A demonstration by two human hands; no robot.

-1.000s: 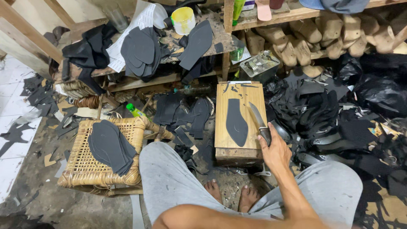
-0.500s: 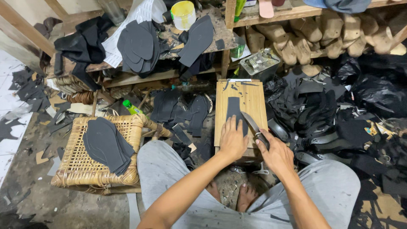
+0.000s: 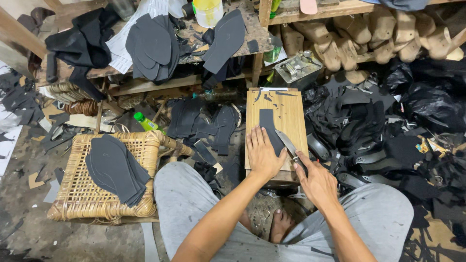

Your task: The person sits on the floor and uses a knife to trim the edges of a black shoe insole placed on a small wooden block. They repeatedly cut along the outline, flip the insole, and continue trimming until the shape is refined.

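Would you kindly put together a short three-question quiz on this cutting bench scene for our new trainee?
1. True or false: the left hand lies flat on the dark sole piece on the wooden board.
2. What does the right hand hold?
A. a brush
B. a knife
C. a hammer
3. Fill in: the stack of dark cut soles at the person's left rests on a ___ stool.

Key:
1. True
2. B; its blade meets the piece's right edge.
3. Woven rattan
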